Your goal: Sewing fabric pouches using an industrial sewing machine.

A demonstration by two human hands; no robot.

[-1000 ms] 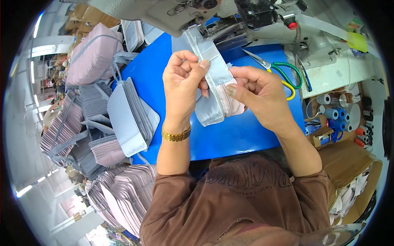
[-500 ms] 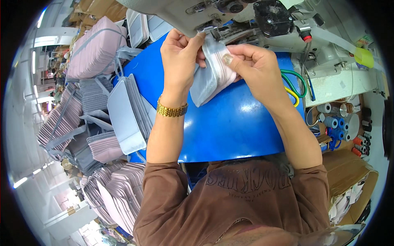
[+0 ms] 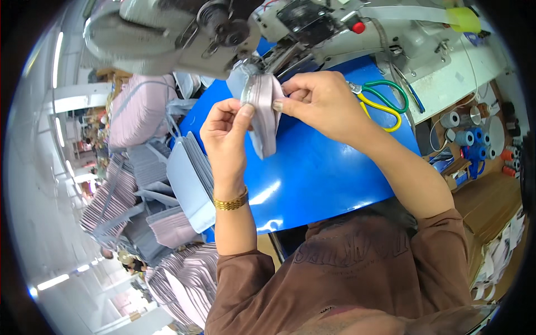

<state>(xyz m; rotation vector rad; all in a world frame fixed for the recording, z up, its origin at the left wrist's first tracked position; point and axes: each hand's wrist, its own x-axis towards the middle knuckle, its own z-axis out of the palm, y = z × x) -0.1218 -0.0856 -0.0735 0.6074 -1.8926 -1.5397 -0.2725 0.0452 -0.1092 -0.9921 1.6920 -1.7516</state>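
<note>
Near the upper middle of the frame, a folded grey cloth piece (image 3: 263, 114) is held up over the blue tabletop (image 3: 312, 173), just under the sewing machine (image 3: 223, 33). It is pinched along its left edge by the closed left hand (image 3: 226, 137), which wears a gold bracelet (image 3: 230, 202), and gripped at its top by the right hand (image 3: 321, 103). Scissors (image 3: 385, 103) lie at the upper right. Stacked grey pieces (image 3: 190, 178) sit at the left.

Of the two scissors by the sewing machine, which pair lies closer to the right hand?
The yellow-handled scissors, lying just beside the right hand; the green-handled scissors loop around their outer side, farther away.
</note>
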